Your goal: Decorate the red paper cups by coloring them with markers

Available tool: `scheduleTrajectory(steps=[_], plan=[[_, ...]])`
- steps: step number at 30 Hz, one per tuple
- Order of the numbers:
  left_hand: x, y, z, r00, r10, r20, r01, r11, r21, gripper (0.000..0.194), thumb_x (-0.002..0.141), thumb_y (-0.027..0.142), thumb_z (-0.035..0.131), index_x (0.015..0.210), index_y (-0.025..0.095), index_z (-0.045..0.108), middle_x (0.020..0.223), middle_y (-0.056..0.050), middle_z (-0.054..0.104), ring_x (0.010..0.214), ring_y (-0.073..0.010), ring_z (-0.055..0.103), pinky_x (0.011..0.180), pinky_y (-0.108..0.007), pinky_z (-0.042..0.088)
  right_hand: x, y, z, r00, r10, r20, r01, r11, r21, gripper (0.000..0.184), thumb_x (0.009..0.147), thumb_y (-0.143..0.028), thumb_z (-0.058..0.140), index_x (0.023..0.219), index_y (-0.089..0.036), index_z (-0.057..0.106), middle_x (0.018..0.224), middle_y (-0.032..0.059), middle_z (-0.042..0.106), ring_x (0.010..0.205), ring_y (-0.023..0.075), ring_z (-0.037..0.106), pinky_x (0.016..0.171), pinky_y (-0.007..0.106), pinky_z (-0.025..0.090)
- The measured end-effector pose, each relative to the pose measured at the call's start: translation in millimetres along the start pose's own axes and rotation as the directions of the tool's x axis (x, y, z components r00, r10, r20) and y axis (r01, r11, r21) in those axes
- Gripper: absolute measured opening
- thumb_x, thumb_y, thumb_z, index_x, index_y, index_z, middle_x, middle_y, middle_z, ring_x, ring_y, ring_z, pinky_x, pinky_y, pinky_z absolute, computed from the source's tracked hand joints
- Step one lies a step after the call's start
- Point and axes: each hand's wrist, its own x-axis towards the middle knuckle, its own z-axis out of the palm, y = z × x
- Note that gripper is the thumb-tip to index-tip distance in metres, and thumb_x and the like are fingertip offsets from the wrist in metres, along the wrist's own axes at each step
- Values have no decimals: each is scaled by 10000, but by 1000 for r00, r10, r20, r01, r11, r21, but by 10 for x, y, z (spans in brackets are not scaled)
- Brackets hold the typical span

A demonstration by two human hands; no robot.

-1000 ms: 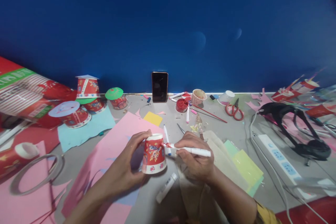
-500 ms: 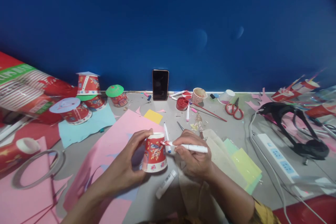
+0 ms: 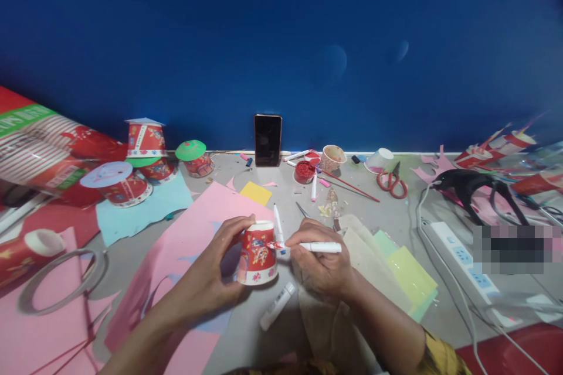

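Note:
My left hand (image 3: 211, 272) is closed around an upside-down red patterned paper cup (image 3: 257, 253), thumb on its top edge. My right hand (image 3: 320, 258) grips a white marker (image 3: 319, 247) lying level, its red tip touching the cup's side. Both hands hover just over the grey table (image 3: 387, 220), above a large pink paper sheet (image 3: 185, 246). A white glue stick (image 3: 276, 306) lies below the cup, and a second white pen (image 3: 278, 225) lies just behind it.
Decorated red cups (image 3: 145, 146) stand at the back left on blue paper. A phone (image 3: 267, 139) leans on the blue wall. Red scissors (image 3: 391, 183), small cups, markers, a power strip (image 3: 461, 261), cables, a tape ring (image 3: 59, 281) and yellow-green sheets (image 3: 409, 278) clutter the table.
The marker tip has moved left along the cup's side, and my right hand has followed. The cup stays in my left hand, shifted very slightly.

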Motion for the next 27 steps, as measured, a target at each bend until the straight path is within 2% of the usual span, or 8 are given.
scheduleTrajectory(steps=[5, 10, 14, 17, 21, 25, 27], plan=[[3, 36, 3, 1000, 15, 2, -15, 998, 57, 816, 859, 285, 868, 1582, 385, 502, 1604, -93, 591, 1475, -350, 662, 1237, -519, 582, -16, 12, 6, 999, 19, -37, -18, 1000, 18, 155, 1072, -211, 654, 985, -244, 779, 757, 24, 780, 646, 181, 675, 628, 323, 547], [12, 24, 21, 995, 76, -67, -63, 981, 184, 768, 848, 246, 854, 1534, 346, 524, 1508, -94, 627, 1419, -347, 666, 1196, -518, 601, -51, 33, -16, 984, 98, -149, -99, 995, -4, 155, 1088, -288, 658, 1024, -241, 791, 722, 15, 751, 654, 201, 690, 650, 341, 571], [13, -33, 25, 989, 107, -101, -86, 978, 190, 854, 801, 248, 885, 1554, 366, 500, 1511, -79, 608, 1417, -349, 646, 1191, -517, 600, -72, 68, -17, 966, 162, -202, -172, 985, -33, 173, 1115, -339, 656, 1094, -257, 807, 791, 22, 788, 682, 203, 731, 662, 329, 585], [18, -21, 5, 990, 115, -82, -98, 978, 185, 882, 778, 204, 882, 1553, 371, 496, 1511, -77, 593, 1425, -356, 632, 1194, -524, 594, -70, 99, -13, 975, 151, -164, -162, 985, -56, 159, 1113, -343, 668, 1150, -260, 798, 873, 40, 828, 774, 217, 777, 732, 338, 613], [20, 40, -2, 994, 104, -40, -96, 981, 168, 871, 797, 226, 888, 1561, 361, 494, 1516, -96, 586, 1424, -384, 634, 1189, -552, 593, -81, 140, -1, 981, 185, -55, -189, 979, -82, 175, 1086, -340, 700, 1220, -256, 776, 1032, 65, 858, 904, 228, 805, 834, 355, 635], [-22, 1, 33, 997, 66, -38, -61, 989, 137, 908, 809, 247, 885, 1607, 362, 467, 1549, -106, 594, 1431, -392, 642, 1199, -555, 585, -117, 190, 2, 971, 237, -3, -237, 971, -41, 223, 1142, -304, 587, 1261, -265, 771, 1010, 50, 856, 928, 219, 798, 885, 361, 634], [-49, -45, 52, 997, 47, -53, -40, 991, 131, 944, 820, 269, 885, 1646, 364, 437, 1588, -110, 583, 1450, -396, 637, 1214, -556, 573, -126, 214, -11, 960, 276, 35, -275, 961, -34, 233, 1120, -359, 649, 1303, -268, 764, 1054, 57, 848, 926, 225, 789, 881, 370, 640]])
